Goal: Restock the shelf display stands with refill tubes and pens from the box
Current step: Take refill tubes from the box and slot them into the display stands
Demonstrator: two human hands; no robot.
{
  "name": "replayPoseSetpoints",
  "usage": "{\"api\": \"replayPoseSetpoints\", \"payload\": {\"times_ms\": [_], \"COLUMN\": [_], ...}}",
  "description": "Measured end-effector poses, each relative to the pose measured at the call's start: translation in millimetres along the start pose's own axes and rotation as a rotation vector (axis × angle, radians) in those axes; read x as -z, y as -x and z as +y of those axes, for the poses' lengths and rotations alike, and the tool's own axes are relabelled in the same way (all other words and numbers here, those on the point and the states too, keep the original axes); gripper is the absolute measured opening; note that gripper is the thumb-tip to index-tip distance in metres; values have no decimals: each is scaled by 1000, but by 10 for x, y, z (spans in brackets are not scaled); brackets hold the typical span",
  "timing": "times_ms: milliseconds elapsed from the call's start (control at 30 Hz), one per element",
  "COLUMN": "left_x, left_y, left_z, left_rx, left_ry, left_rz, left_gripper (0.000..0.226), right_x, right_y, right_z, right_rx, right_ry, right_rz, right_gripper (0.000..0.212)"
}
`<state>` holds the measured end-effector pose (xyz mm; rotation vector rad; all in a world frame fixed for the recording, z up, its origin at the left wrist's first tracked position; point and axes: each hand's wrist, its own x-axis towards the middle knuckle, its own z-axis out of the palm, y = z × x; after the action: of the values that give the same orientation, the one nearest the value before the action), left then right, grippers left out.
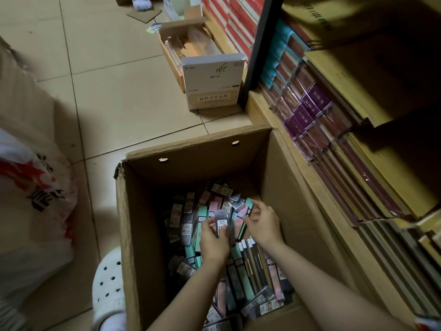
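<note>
An open cardboard box (pixel 191 161) stands on the floor, holding several flat refill tubes (pixel 183 220) in grey, pink and mint, plus several pens (pixel 250 254) lying near the right wall. My left hand (pixel 213 242) reaches deep inside and grips a grey refill tube (pixel 222 222) upright, fingers curled round its lower end. My right hand (pixel 261 222) is just to its right, fingers bent, pinching the edge of a tube in the pile. Both forearms enter from the bottom edge.
Shelves (pixel 358 120) packed with wrapped notebooks run along the right. A white display carton (pixel 213 82) and an open cardboard tray (pixel 188 44) sit on the tiled floor behind the box. A plastic bag (pixel 33 199) lies at the left, and a white clog (pixel 107 285) beside the box.
</note>
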<state>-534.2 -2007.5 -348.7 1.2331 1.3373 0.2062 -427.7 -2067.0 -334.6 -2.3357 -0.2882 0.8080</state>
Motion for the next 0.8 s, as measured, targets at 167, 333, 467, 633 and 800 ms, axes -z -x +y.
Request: {"api": "replayPoseSetpoints", "payload": {"times_ms": [167,333,467,633,800], "left_x": [110,102,29,61,207], "left_y": [-153,-239,-179,-58,110], "left_z": [-23,-96,-128,-110,206], "left_rx": [16,27,43,49,66], "left_ry": [44,31,16,22,102], "left_rz": [-22,2,31,-24,-226], "left_gripper": [20,18,18,17,14], "right_x": [20,-81,-167,-135,176], "right_y": [-130,-185,-99,-61,177], "right_z": [-50,-70,27,46,-93], "right_rx": [-31,-93,-127,-173,-24], "right_ry": [239,257,166,-13,-55], "right_rz": [-179,-132,-50,-5,61], "right_gripper": [97,67,50,38,31]}}
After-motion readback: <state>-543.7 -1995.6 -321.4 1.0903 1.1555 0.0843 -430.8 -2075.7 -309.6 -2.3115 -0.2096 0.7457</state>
